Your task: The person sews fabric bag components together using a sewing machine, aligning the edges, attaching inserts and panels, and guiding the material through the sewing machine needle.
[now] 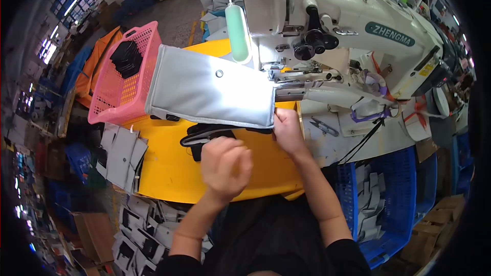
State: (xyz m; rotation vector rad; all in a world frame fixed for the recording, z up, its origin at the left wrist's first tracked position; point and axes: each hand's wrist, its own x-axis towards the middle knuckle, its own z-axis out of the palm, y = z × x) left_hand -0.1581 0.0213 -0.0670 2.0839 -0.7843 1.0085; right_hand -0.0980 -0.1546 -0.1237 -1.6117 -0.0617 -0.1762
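Observation:
A grey fabric bag piece [204,89] with a piped edge and a small metal eyelet lies at the needle area of the sewing machine [319,79], its right end under the lamp. My right hand [287,130] is closed on the lower right corner of this piece; the fingertips are partly hidden by it. My left hand [225,167] hovers below the piece, fingers curled in, slightly blurred, with nothing visible in them. Just beyond it, a black strap-like part [207,135] with grey edging shows under the bag piece. Beneath lies a yellow work surface [169,174].
A pink basket [123,79] with black pieces stands at the left. Stacked grey panels [120,156] lie by the yellow surface's left edge. Thread snips [325,127] rest right of my right hand. A blue crate [391,209] holds grey pieces at lower right. A green lamp [238,33] hangs above.

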